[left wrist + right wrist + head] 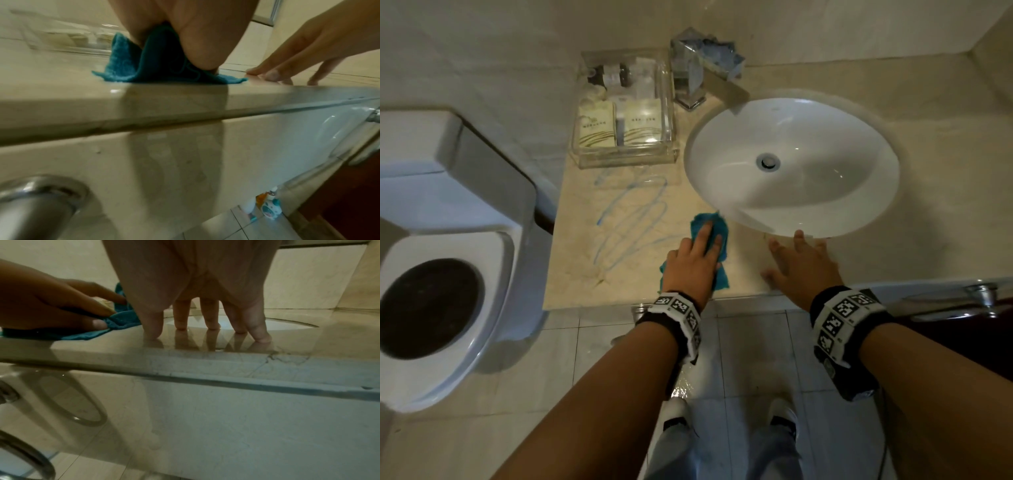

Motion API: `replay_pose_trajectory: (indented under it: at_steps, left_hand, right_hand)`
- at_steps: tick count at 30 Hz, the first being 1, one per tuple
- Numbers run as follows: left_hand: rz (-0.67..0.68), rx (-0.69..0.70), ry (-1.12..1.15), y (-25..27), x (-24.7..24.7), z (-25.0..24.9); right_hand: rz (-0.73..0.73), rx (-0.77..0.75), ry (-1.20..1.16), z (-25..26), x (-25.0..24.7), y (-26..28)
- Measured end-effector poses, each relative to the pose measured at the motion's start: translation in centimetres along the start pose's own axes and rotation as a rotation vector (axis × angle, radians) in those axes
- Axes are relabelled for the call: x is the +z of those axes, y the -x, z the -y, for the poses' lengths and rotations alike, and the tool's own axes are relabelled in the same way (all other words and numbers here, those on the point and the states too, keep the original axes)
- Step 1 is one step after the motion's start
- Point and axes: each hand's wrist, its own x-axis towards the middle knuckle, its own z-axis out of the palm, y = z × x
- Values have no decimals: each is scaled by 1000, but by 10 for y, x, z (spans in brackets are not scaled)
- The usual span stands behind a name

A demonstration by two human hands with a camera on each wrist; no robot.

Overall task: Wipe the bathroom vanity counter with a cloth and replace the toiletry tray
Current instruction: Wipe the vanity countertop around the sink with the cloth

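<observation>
My left hand (693,255) presses flat fingers on the teal cloth (709,226) to scrub the counter (585,274), while my right hand (803,262), fingers spread, braces me.

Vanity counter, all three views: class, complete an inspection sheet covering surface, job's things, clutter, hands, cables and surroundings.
Surface: marble vanity counter bears blue scribble marks.
Job's things: teal cloth lies flat near the front edge; clear toiletry tray stands at the back.
Clutter: blue packets behind the faucet.
Hands: left hand presses the cloth; right hand rests fingertips on the counter.
Cables: nothing seen.
Surroundings: sink basin, toilet, tiled floor.
</observation>
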Motion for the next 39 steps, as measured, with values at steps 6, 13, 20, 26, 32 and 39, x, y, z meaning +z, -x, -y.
replay_pose_trajectory:
  at_steps: [6,13,20,26,32,39]
  left_hand:
    - [-46,110,-19,-1,5,14]
    - [-256,193,-45,-2,8,25]
    - [-182,317,23,-7,19,31]
    - [-337,180,-99,-4,26,18]
    - [-367,216,61,3,33,-17]
    - [-407,91,160,-15,27,18]
  right_hand:
    - [10,5,-30,3,-7,6]
    - [9,7,-50,2,-8,7]
    - [11,5,-45,2,-5,4]
    - [2,9,-56,2,-6,7]
    - [7,10,-49,3,-7,9]
    - [-8,10,-60,3,-6,9]
